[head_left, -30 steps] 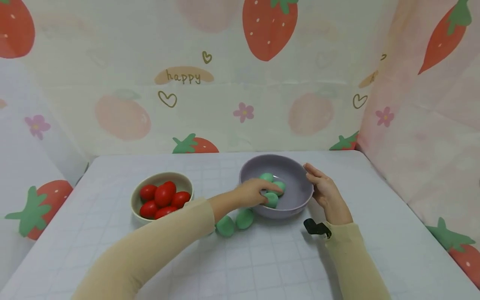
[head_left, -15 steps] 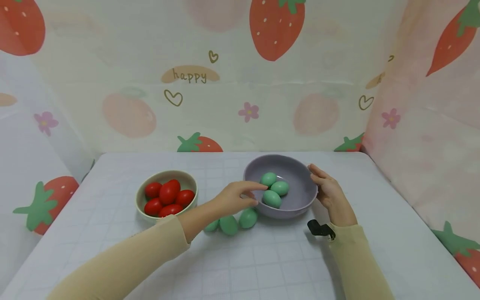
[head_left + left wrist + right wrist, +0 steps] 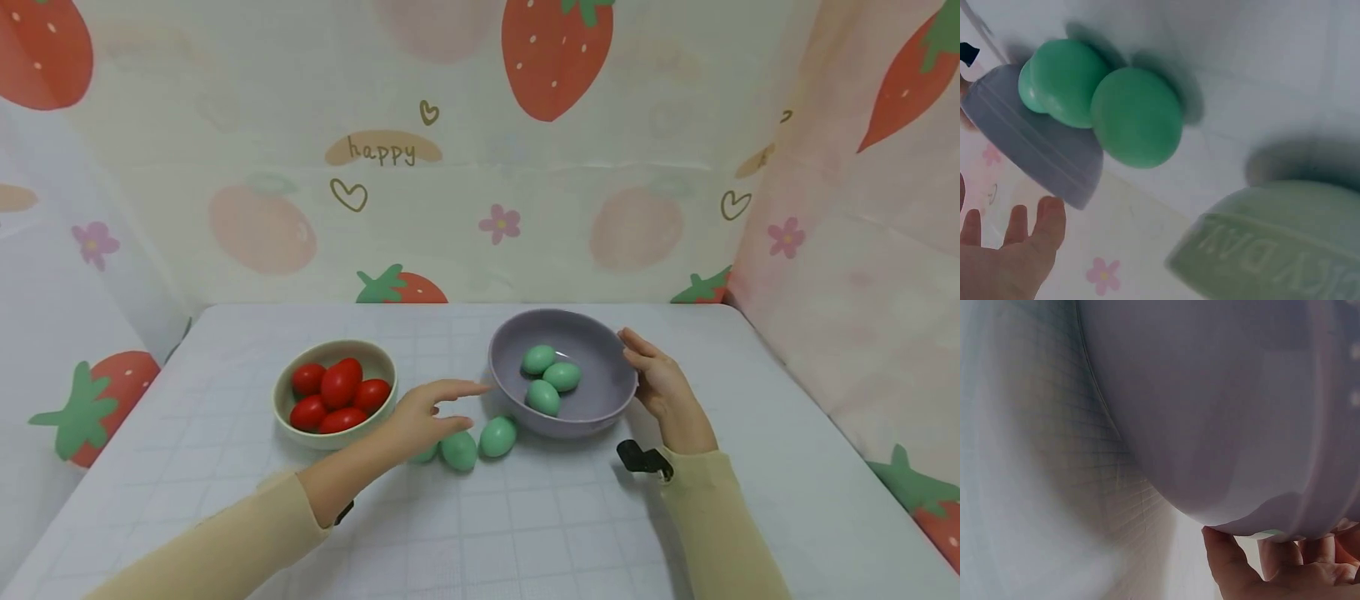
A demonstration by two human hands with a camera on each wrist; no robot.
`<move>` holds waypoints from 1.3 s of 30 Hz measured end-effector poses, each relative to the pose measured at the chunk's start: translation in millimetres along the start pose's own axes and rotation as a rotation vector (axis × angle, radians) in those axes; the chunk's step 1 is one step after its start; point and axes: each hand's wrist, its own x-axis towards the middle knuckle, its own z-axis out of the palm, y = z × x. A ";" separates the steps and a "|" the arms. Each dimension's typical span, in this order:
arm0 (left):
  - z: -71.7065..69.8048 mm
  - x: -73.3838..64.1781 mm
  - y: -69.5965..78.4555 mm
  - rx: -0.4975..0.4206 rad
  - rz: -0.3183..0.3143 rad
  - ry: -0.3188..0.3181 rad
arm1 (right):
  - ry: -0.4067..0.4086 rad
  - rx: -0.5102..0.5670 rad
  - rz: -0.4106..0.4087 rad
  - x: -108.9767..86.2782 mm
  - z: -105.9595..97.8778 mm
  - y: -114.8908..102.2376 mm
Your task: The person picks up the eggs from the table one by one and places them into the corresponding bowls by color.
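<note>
In the head view my left hand [image 3: 420, 417] hovers over the table between two bowls, thumb and fingers spread, holding nothing. Beneath it and to its right lie three green eggs [image 3: 498, 437] on the cloth, one partly hidden by the hand. The purple bowl [image 3: 606, 375] contains three more green eggs [image 3: 543, 397]. At its right side my right hand [image 3: 667, 396] touches the outer wall near the rim; the right wrist view shows the fingertips against the bowl's outside [image 3: 1210, 412]. Green eggs [image 3: 1137, 117] also appear close up in the left wrist view.
A pale green bowl [image 3: 282, 421] with several red eggs [image 3: 341, 383] stands left of my left hand. White gridded cloth [image 3: 480, 533] covers the table. A strawberry-printed curtain [image 3: 450, 250] hangs behind and at both sides.
My left hand has let go of a green egg in the purple bowl and drawn back to the left, above the loose eggs. My right hand stays at the bowl.
</note>
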 end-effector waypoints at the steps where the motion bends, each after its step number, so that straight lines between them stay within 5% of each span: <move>1: -0.8 -2.5 -2.0 -0.001 -0.002 0.008 | 0.000 -0.003 -0.001 -0.1 0.4 0.0; 23: -3.1 -38.7 -27.7 0.104 -0.144 0.090 | 0.001 0.049 -0.008 -1.0 0.6 1.0; 39: -0.5 -34.4 -44.1 0.111 -0.236 0.092 | 0.020 0.026 0.022 0.2 1.4 -0.4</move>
